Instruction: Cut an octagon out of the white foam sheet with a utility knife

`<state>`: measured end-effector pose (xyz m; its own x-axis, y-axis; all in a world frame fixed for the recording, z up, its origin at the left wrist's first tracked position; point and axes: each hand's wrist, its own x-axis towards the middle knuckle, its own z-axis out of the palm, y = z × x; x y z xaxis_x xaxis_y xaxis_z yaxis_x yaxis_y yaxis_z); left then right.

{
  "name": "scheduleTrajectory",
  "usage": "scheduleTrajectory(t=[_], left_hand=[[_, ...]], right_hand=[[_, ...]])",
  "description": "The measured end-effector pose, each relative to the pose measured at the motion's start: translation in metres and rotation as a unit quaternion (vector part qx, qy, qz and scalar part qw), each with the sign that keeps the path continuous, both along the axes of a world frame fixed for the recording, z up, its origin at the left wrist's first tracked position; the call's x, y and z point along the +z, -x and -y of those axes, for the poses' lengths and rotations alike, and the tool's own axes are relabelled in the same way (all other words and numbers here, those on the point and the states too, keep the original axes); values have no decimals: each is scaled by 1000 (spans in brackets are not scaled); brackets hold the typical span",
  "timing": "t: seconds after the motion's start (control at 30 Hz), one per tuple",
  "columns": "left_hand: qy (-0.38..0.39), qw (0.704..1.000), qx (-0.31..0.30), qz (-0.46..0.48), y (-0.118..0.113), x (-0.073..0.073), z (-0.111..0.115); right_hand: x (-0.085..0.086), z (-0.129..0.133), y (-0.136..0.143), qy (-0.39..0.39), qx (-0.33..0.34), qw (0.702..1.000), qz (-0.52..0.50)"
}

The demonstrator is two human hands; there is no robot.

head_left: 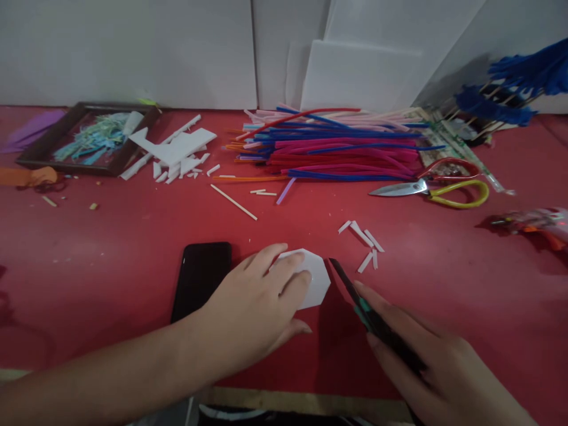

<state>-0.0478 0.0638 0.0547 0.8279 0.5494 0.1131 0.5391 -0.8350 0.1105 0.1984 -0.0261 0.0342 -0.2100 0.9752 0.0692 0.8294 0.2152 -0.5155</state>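
A small white foam board piece (318, 281) with several straight-cut sides lies flat on the red table. My left hand (270, 290) rests on it from the left, fingers spread and pressing it down, covering part of it. In my right hand (426, 349) is a black utility knife (386, 334) with a green part near the blade. Its blade tip points up and left, just right of the piece's edge and apart from it. Several thin white offcuts (361, 236) lie beyond the knife. Beside my left wrist is a black phone (202, 275).
Scissors (421, 188) with red and yellow handles lie near a pile of colourful pipe cleaners (346, 151). A glue gun (532, 222) sits at the right. At the back left are white scraps (181, 148) and a brown frame (44, 142). A thin stick (234, 202) lies mid-table.
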Motion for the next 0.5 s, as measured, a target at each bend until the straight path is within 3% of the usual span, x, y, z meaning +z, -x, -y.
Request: scheduleTrajectory(t=[0.4, 0.5], left_hand=[[39, 999, 9, -1, 0, -14, 3], [44, 999, 19, 20, 4, -18, -2]], right_hand=[[4, -3, 9, -2, 33, 999, 2], [3, -3, 5, 11, 3, 1000, -19]])
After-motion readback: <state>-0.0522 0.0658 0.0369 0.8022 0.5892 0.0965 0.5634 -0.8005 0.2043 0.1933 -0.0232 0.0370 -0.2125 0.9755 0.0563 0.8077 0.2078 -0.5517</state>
